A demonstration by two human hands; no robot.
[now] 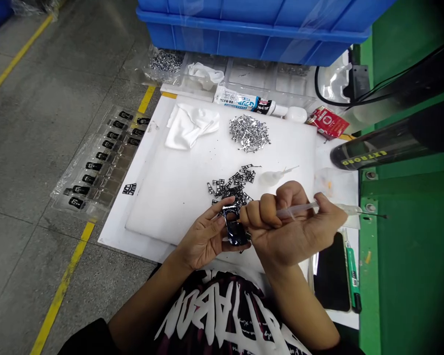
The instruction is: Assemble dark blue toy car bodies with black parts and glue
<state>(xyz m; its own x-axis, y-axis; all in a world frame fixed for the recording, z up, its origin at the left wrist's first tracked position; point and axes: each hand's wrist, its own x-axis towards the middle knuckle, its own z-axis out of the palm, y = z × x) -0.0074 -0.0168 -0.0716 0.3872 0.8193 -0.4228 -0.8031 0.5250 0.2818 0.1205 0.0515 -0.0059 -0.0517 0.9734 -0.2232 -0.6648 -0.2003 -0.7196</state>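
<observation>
Left hand (203,237) pinches glossy dark part (234,229); right hand (292,234) closed on clear syringe (299,209), needle pointing away, fingers (261,212) on part; looks like fitting, not dispensing; dosing needs syringe flipped.

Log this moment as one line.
left hand: holds dark shiny part | right hand: holds clear syringe | nearby: small black pieces

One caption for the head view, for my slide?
Left hand holds a small glossy part; right hand grips a syringe.
</observation>
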